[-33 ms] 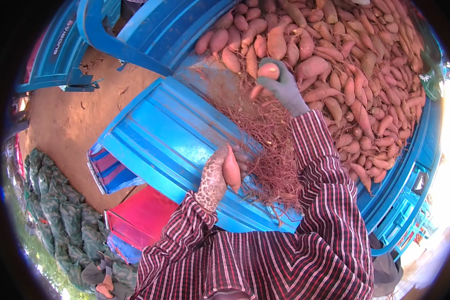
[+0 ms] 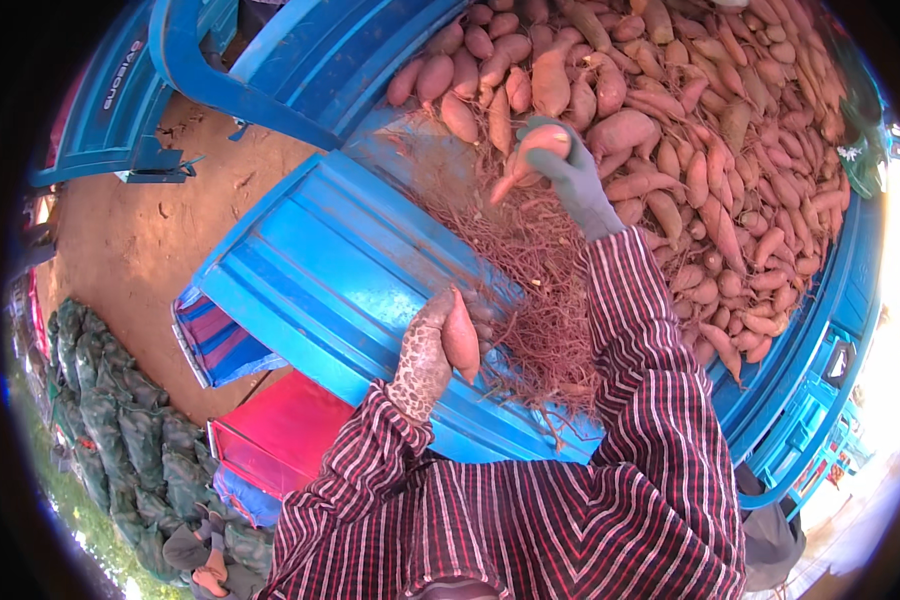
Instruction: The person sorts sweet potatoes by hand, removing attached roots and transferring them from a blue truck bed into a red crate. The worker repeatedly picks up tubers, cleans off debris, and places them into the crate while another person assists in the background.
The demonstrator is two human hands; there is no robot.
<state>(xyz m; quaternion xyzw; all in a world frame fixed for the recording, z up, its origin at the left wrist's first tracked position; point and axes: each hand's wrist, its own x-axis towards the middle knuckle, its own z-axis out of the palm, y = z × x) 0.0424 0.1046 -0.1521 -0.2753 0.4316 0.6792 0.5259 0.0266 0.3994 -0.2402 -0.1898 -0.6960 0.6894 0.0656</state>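
Observation:
My left hand (image 2: 425, 355), in a patterned, soiled glove, is closed round a small pinkish sweet potato (image 2: 460, 338) above the blue metal side panel (image 2: 320, 260). Farther forward and to the right, my right hand (image 2: 568, 175) wears a grey glove and grips a larger sweet potato (image 2: 543, 147) with a thin tail pointing down to the left. Beneath and between the hands lies a tangle of thin reddish roots (image 2: 540, 260). A big heap of sweet potatoes (image 2: 710, 150) rises just beyond my right hand.
Dark green net sacks (image 2: 135, 420) lie at the lower left, with a person's hand (image 2: 210, 578) near them. A red folding seat or box (image 2: 285, 425) stands beside the panel. Blue truck-bed walls (image 2: 360, 50) enclose the heap; brown ground (image 2: 190, 250) shows left.
My right hand has turned the sweet potato, so its length and tail now show instead of its end. My left hand has barely moved.

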